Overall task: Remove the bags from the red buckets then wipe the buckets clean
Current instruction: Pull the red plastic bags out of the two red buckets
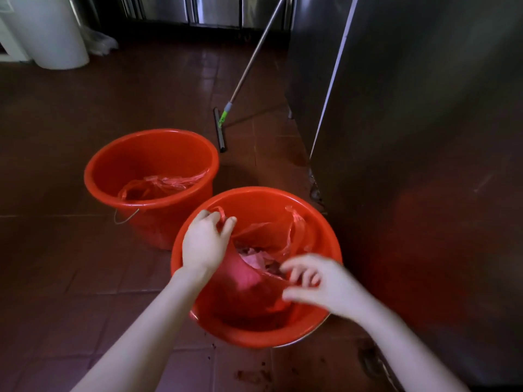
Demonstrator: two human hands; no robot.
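**Head view: bags in both red buckets, left hand on the near one**

Head view. We record two red buckets standing on the brown tiled floor [56, 250], touching or nearly so. The near bucket [256, 193] sits just beside a stainless-steel cabinet [424, 137]; the far bucket [150, 154] is up and to the left, its wire bail hanging down the front.

Near bucket: a red plastic bag [249, 281] lies inside, mouth open, with pale crumpled waste visible in it. The left hand [203, 241] is over the left rim and pinches one handle loop of this bag between thumb and curled fingers. The right hand [319, 287] is at the bag's near edge, fingers loosely curled. It is motion-blurred, so we cannot tell whether it grips the film or only touches it.

Far bucket: a second red bag [161, 183] lies slumped on the bottom, untouched.

Surroundings: a floor squeegee [220, 128] rests on the tiles behind the buckets, its long handle leaning up to the right. A white bin [53, 32] stands at top left. Dark crumbs [254, 376] are scattered on the tiles in front of the near bucket.
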